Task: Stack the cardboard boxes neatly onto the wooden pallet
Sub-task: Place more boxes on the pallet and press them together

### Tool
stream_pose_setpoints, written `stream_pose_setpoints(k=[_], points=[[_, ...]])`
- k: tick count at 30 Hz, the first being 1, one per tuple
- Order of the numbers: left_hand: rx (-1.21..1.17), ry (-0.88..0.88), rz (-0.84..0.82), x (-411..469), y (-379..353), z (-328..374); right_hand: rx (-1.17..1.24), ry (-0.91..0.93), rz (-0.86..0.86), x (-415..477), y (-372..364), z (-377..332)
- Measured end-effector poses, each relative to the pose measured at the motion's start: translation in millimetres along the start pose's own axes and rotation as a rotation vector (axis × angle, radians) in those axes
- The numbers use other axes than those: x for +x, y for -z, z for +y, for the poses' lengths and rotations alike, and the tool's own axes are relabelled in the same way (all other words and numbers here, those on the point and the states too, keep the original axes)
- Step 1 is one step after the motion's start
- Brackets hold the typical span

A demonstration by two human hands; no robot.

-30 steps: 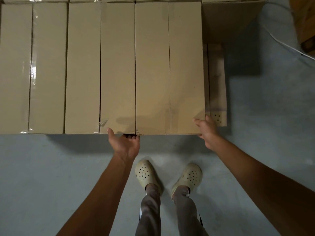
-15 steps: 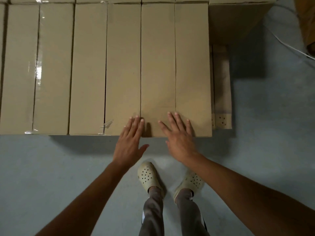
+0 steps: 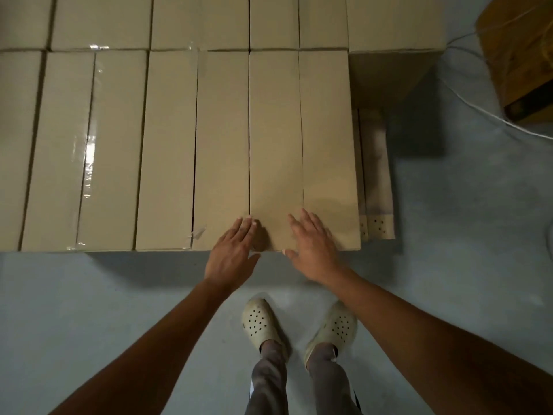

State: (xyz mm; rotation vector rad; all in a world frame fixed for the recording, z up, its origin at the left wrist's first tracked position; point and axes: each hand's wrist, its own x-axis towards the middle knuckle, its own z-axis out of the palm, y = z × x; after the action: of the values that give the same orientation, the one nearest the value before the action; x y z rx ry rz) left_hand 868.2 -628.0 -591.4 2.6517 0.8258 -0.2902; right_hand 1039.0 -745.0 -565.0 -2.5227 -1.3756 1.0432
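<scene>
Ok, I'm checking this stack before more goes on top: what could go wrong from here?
The lower box juts out past the right side of the end box under the right hand, so the layers may not line up. Tape is peeling off the neighbouring box by the left hand; its flaps could open. A white cable on the floor could trip someone.

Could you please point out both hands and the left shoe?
left hand (image 3: 232, 253): head view, back of the hand.
right hand (image 3: 314, 250): head view, back of the hand.
left shoe (image 3: 258, 323): head view, perforated top.
</scene>
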Motion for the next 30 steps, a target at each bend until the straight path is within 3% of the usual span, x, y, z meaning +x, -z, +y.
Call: stream_pose_setpoints(k=[3,9,17,23,30], points=[[-0.056,0.013,-0.008,-7,41,12,0.073,-0.042,0.047,-19,35,-12],[-0.151,0.07,0.21,-34,157,48,0.222,-0.086,0.191,-86,127,-53],[-0.356,0.057,0.449,-142,311,104,0.468,-0.07,0.479,-236,224,-139],[-0.443,0.03,0.556,-226,344,120,0.56,0.003,0.599,-342,228,-176],[-0.434,0.044,0.624,-312,346,136,0.563,0.098,0.579,-416,206,-186]])
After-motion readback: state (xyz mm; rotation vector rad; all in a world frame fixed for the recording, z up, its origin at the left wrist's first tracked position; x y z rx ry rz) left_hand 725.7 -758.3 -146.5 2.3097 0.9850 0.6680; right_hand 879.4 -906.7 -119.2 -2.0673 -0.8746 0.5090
